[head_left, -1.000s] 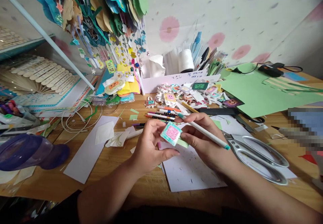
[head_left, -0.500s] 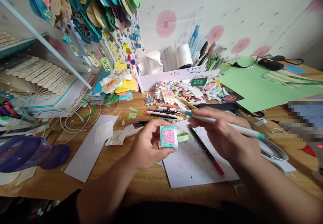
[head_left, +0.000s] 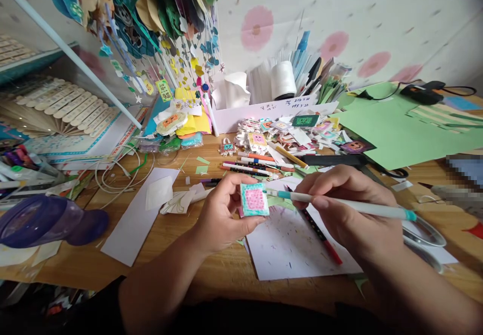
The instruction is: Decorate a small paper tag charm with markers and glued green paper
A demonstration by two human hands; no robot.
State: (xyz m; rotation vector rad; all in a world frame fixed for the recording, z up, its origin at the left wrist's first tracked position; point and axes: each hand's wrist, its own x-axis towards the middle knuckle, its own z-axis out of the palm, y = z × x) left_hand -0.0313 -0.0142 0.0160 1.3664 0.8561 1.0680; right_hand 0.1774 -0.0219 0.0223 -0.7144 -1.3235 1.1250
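Note:
Between thumb and fingers, my left hand (head_left: 222,214) holds a small square paper piece (head_left: 254,199) with a pink middle and a teal border. My right hand (head_left: 350,204) grips a white marker with teal ends (head_left: 362,209), its tip at the right edge of the square. Under both hands lies a white sheet of paper (head_left: 271,254) with coloured marks on it. A black and red pen (head_left: 324,242) rests on that sheet below the marker. A light green paper strip shows behind the square, partly hidden.
Several markers (head_left: 249,169) lie beyond my hands, before a heap of small paper cutouts (head_left: 260,129). A purple transparent container (head_left: 49,219) stands at the left. Green paper sheets (head_left: 392,134) spread at the back right. Paper ornaments (head_left: 166,18) hang at the upper left.
My right hand has brought the marker left and down, so its tip now meets the square's edge. The view has shifted slightly; my left hand keeps its hold.

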